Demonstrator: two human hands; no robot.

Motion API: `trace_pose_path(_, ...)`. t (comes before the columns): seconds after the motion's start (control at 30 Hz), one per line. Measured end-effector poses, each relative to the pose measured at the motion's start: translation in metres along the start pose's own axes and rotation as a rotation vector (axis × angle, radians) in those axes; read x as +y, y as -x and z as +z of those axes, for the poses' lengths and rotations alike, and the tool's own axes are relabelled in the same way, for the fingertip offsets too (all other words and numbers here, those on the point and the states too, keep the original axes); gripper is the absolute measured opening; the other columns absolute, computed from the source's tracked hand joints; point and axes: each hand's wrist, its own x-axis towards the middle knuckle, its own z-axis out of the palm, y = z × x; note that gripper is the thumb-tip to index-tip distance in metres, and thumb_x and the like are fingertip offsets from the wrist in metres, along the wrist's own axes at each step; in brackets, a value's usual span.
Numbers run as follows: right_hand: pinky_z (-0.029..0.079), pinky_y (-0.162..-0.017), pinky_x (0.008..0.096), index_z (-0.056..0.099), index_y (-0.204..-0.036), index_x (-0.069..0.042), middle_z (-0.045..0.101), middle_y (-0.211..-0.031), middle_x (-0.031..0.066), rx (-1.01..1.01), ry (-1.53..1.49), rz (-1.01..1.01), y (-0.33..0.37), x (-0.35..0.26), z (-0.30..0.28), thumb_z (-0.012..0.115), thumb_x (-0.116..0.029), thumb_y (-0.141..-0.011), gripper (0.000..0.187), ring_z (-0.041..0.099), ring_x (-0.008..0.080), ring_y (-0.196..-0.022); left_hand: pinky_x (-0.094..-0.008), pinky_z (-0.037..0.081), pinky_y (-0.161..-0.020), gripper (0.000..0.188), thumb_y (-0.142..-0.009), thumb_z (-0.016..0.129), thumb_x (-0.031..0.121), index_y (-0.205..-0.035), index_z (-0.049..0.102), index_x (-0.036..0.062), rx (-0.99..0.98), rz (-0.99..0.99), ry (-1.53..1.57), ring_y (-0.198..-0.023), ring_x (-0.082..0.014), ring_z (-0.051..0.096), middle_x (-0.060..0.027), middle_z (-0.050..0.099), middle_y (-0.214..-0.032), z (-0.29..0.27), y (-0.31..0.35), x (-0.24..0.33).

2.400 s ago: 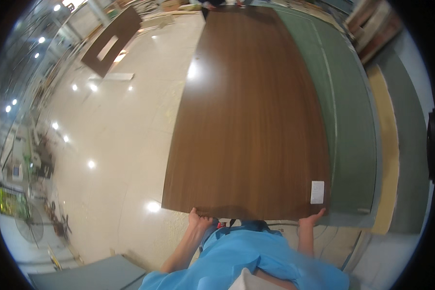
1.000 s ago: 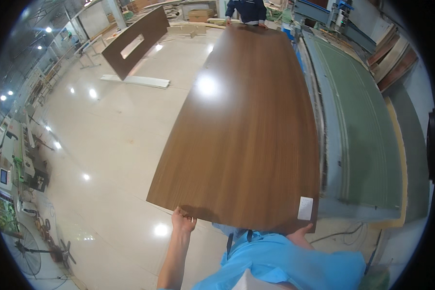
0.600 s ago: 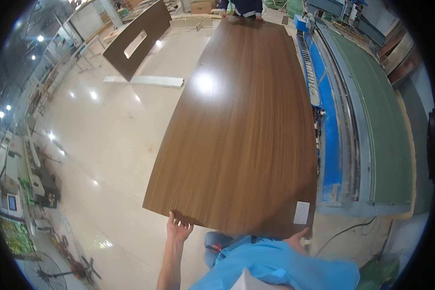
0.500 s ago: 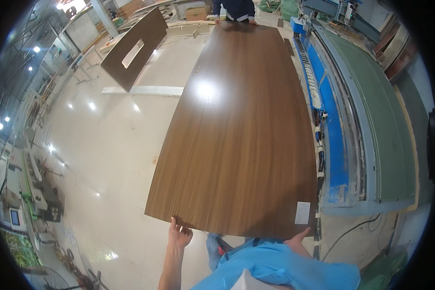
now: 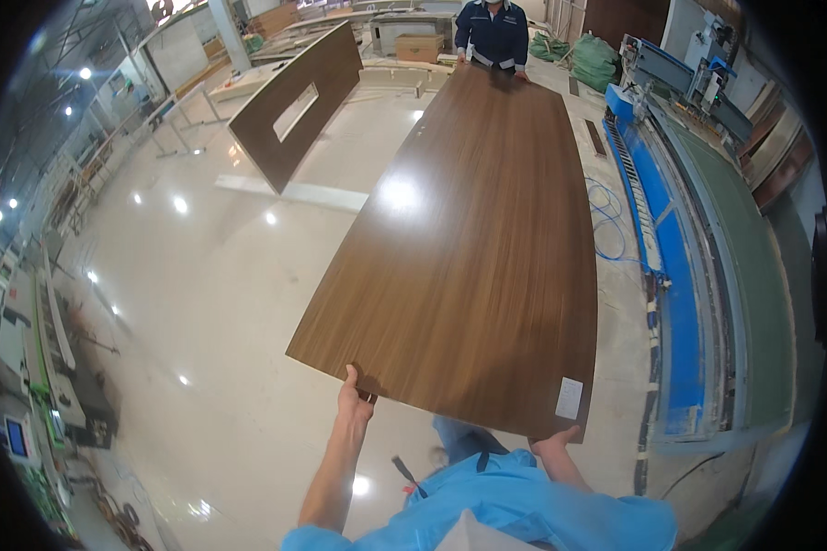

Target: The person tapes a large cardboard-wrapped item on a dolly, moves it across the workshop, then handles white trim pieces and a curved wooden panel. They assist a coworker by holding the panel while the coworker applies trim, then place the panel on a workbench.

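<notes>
A long brown wood-grain panel (image 5: 459, 266) is held up in front of me, face upward, with a small white label (image 5: 569, 399) at its near right corner. My left hand (image 5: 354, 397) grips the near edge toward its left corner, thumb on top and fingers underneath. Close to the right corner, my right hand (image 5: 556, 443) holds the same edge, its fingers partly hidden below. At the far end, a co-worker (image 5: 492, 35) in dark blue has both hands on the panel.
A blue machine with a green bed (image 5: 740, 303) runs along the right, with blue hose (image 5: 606, 220) on the floor beside it. Another brown panel with a rectangular cutout (image 5: 303, 106) stands at the far left, near a white strip (image 5: 289, 193). Green sacks (image 5: 595, 62) lie at the back.
The panel has moved left relative to the blue machine, widening the floor gap between them. More of the co-worker shows now. Both my hands still hold the near edge.
</notes>
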Motion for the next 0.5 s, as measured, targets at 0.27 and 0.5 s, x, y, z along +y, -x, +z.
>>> trace_pose_path(0.27,0.038,-0.112,0.0445,0.040,-0.150,-0.019,0.046,-0.151,0.0054,-0.193,-0.120,0.123,-0.116,0.176,0.119,0.019,-0.088,-0.085,0.097,0.043,0.0314,-0.137,-0.0473,0.044,-0.095,0.054,-0.092,0.070,0.044,-0.131,0.049,0.0132,0.034,0.271,-0.196,-0.108,-0.0282,0.056,-0.0083,0.057,-0.118,0.064,-0.076,0.186)
trace_pose_path(0.5,0.039,-0.113,0.0390,0.035,-0.152,-0.013,0.044,-0.151,0.0076,-0.081,-0.041,-0.198,-0.163,0.274,0.212,0.019,-0.079,-0.093,0.090,0.046,0.0297,-0.135,-0.0453,0.046,-0.094,0.060,-0.091,0.070,0.039,-0.138,0.047,0.0103,-0.193,0.454,-0.256,-0.114,-0.0270,0.056,-0.0106,0.055,-0.128,0.134,-0.136,0.372)
